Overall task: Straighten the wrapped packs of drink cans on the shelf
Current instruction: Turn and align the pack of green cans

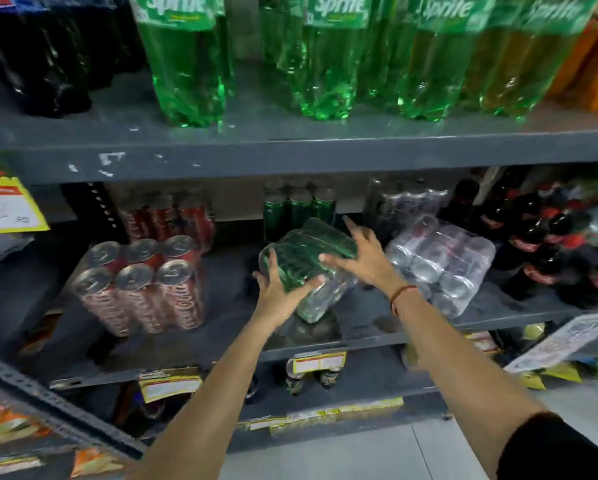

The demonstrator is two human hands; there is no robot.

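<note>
A plastic-wrapped pack of green cans (308, 258) lies tipped on its side, at a slant, in the middle of the grey shelf (325, 344). My left hand (278, 289) grips its near left corner from below. My right hand (366, 258) rests on its right side with the fingers spread. Left of it stands a tilted wrapped pack of red cans (145, 285). To the right lies a wrapped pack of silver cans (443, 261), also on its side. Behind stand upright packs: red (172, 216), green (299, 206) and dark (405, 202).
Green Sprite bottles (325, 64) and dark bottles (30, 57) stand on the shelf above. Dark cola bottles with red caps (550, 244) crowd the right end. Yellow price tags (320, 362) hang on the shelf edges. The pale floor (394, 455) shows below.
</note>
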